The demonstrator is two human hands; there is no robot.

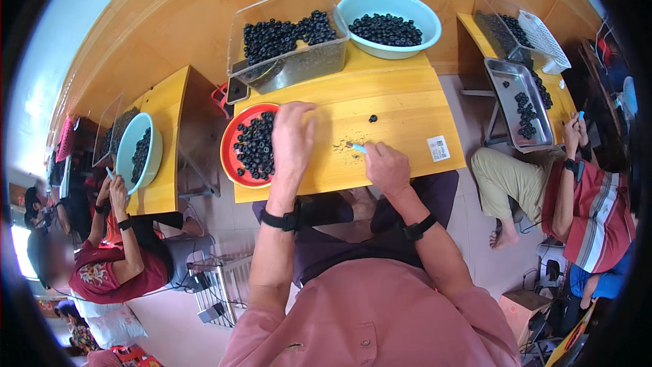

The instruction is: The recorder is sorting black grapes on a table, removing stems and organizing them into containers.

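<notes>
My left hand [292, 141] hovers over the right rim of a red bowl [229, 158] full of small black rings [255, 146]. Its fingers are slightly blurred, stretched and apart, and nothing shows between them. My right hand [388, 170] is closed around a small tool with a light blue handle [360, 149]; its short brownish tip points left, just above the tabletop. Dark shavings [345, 143] lie scattered under that tip. One loose black ring [373, 118] rests on the yellow wooden table [407, 95], beyond my right hand.
A clear plastic bin [292, 68] and a light blue basin [428, 27], both with black rings, stand at the table's far edge. A white label [438, 149] is stuck at the right. People work at side tables, left [115, 258] and right [591, 211].
</notes>
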